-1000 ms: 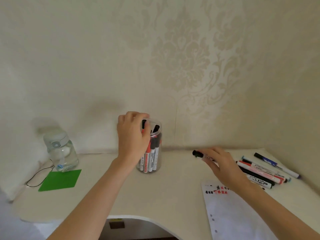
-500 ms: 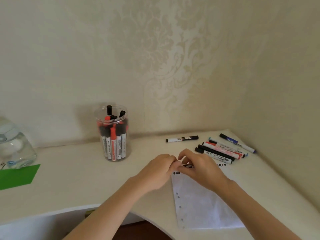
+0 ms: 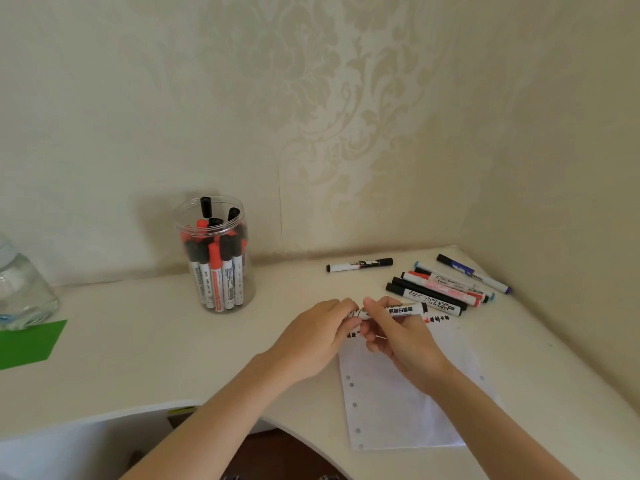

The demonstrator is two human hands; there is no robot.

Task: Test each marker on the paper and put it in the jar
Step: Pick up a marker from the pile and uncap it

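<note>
- Both hands are up over the top edge of the paper (image 3: pixel 398 410), sharing 1 marker (image 3: pixel 398 311) between them. It's a white-barrelled one with black print, lying roughly level.
- The right hand (image 3: pixel 401 344) has its fingers curled round the barrel from the near side, thumb on top.
- The left hand (image 3: pixel 311 344) is curled round the marker's left end, fingertips right up against the right hand's. Can't tell if that end has a cap on, the fingers cover it.
- The paper is a punched loose-leaf sheet, holes down its left side, with some small black and red scribbles along the top, partly hidden by the hands.
- The clear jar (image 3: pixel 215 258) stands upright well off to the left near the wall, already packed with black- and red-capped markers standing on end.
- On the desk (image 3: pixel 156 348) past the hands there's a single black marker (image 3: pixel 360 264) lying on its own, and to its right a loose bunch of markers (image 3: pixel 446 285) side by side, black, red and blue caps showing, near the corner of the wall.
- Far left edge: a clear water bottle (image 3: pixel 20 289) only partly in view, and a green sheet (image 3: pixel 27 342) just in front of it.
</note>
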